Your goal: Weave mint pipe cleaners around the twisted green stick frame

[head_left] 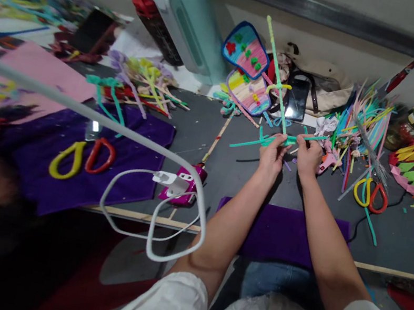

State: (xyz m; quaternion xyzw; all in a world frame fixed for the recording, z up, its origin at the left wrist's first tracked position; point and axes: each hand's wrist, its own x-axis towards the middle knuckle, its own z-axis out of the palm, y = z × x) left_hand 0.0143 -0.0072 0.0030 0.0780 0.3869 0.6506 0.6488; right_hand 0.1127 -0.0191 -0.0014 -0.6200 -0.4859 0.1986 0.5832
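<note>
Along the left of the desk point(226, 180), a pair of yellow-and-red scissors point(84, 157) is lying on a purple felt sheet point(122, 183), and a white cable point(115, 131) is looping past a magenta charger block point(185, 186). Toward the middle, the left hand point(272, 156) is gripping a bundle of teal pipe cleaners point(269, 140), its fingers pressed together around the crossing point, while one long green stem point(276, 66) is standing up and leaning slightly left from that junction. Just beside it, the right hand point(308, 157) is pinching the strands that are running off to the right. This looks like the twisting step, with the stems being bound where they cross; the next move would likely call for holding the junction steady with one hand while the other winds a loose end around it. Both forearms are stretching forward from the body, nearly parallel, wrists close together above the desk. Farther right, a heap of coloured pipe cleaners point(360, 123) and a second pair of scissors point(374, 195) are lying near the right hand.
</note>
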